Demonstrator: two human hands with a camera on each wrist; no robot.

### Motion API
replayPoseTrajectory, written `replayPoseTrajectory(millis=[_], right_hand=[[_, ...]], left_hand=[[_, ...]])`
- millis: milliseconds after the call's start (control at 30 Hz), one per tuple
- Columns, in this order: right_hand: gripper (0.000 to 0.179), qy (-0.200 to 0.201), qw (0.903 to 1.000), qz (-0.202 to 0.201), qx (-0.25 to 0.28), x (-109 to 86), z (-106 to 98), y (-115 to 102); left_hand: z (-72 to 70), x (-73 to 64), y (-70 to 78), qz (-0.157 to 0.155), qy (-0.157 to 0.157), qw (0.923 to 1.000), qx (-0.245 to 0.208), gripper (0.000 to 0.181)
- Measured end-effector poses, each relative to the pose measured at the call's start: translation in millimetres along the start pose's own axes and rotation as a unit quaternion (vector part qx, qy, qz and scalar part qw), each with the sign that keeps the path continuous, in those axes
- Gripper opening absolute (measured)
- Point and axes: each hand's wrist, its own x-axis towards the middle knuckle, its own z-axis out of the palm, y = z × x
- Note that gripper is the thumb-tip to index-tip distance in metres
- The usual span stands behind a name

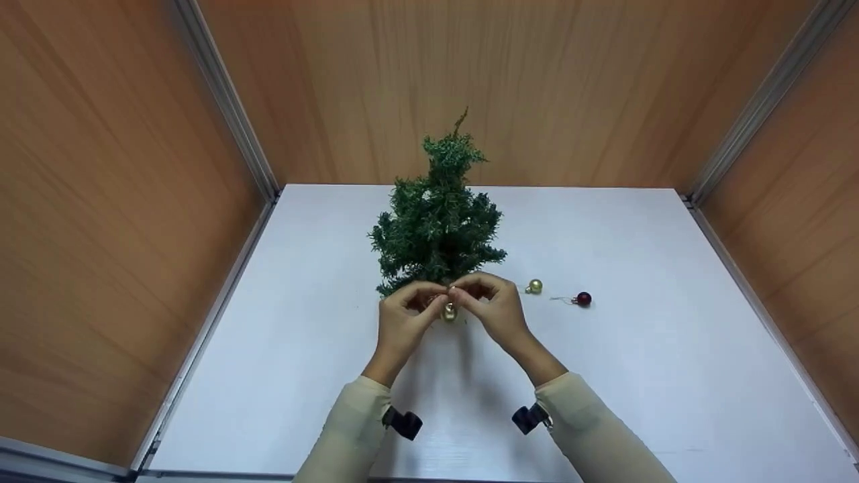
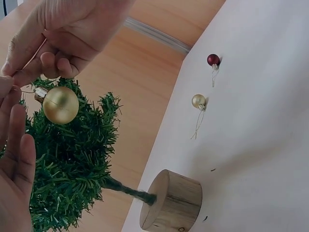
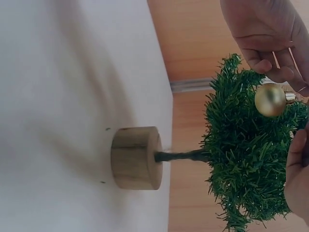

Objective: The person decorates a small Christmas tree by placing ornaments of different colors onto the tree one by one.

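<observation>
A gold Christmas ball ornament (image 1: 449,312) hangs below the fingertips of both hands, in front of the small artificial Christmas tree (image 1: 436,221). My left hand (image 1: 405,318) pinches its thin hanging string from the left, and my right hand (image 1: 495,310) pinches the string from the right. Up close in the left wrist view, the gold ornament (image 2: 61,105) shows its shiny cap, with the string running to the fingertips. The right wrist view has the same ornament (image 3: 270,100) overlapping the green branches. The tree stands upright on a round wooden base (image 2: 183,200).
To the right of the tree, a smaller gold ball (image 1: 535,286) and a dark red ball (image 1: 584,299) lie on the white table (image 1: 671,376), each with a string loop. Wood-grain panels (image 1: 537,87) enclose the back and sides. Tiny dark bits lie near the base.
</observation>
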Motion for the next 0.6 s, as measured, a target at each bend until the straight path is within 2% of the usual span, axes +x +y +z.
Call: replayPoseTrajectory(millis=[200, 400, 600], right_hand=[[0.01, -0.007, 0.9997, 0.011, 0.02, 2.9, 0.0, -2.6], [0.011, -0.014, 0.9995, 0.014, 0.026, 7.6, 0.8, -5.6], [0.011, -0.019, 0.9992, 0.02, 0.027, 11.1, 2.2, -9.1]], left_hand=[[-2.9, 5.1, 3.3, 0.002, 0.002, 0.9999, -0.015, 0.009], [-4.4, 11.4, 7.6, 0.008, 0.027, 0.9995, 0.01, 0.008], [-6.5, 16.3, 10.2, 0.0, 0.032, 0.9991, 0.028, 0.008]])
